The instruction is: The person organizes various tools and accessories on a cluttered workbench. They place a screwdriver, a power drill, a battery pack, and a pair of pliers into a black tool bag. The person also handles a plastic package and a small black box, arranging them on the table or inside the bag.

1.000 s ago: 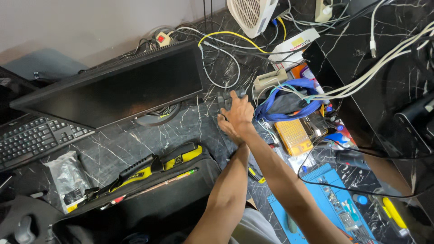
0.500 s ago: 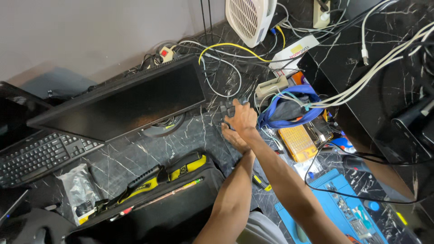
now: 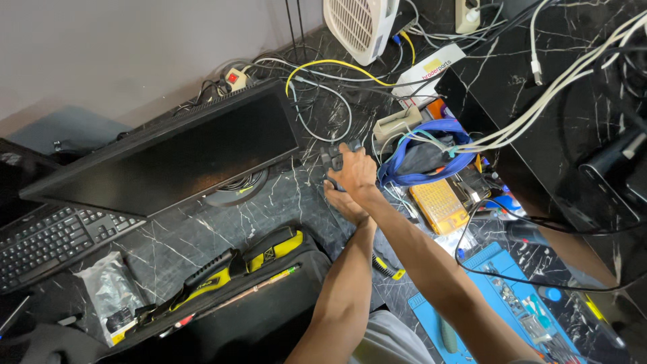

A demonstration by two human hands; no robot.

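Note:
Both my hands meet on the black marble desk (image 3: 283, 195), just right of the monitor's stand. My right hand (image 3: 355, 172) lies on top, its fingers closed over a small dark grey device (image 3: 333, 160) of which only the edge shows. My left hand (image 3: 342, 203) sits directly beneath the right wrist, and its fingers are hidden under the right hand. Whether it grips the device I cannot tell. A blue cable loop (image 3: 431, 152) and a tangle of wires lie immediately right of the hands.
A dark monitor (image 3: 175, 158) leans at left, with a keyboard (image 3: 54, 239) beside it. An open black tool bag (image 3: 236, 296) holds yellow-handled tools. An orange bit case (image 3: 439, 204), a blue work mat (image 3: 499, 296), a white fan (image 3: 357, 23) and a black box (image 3: 566, 114) surround the spot.
My hands stay together on the same spot by the blue cable loop. The view has shifted slightly, so the monitor and keyboard sit further into the frame.

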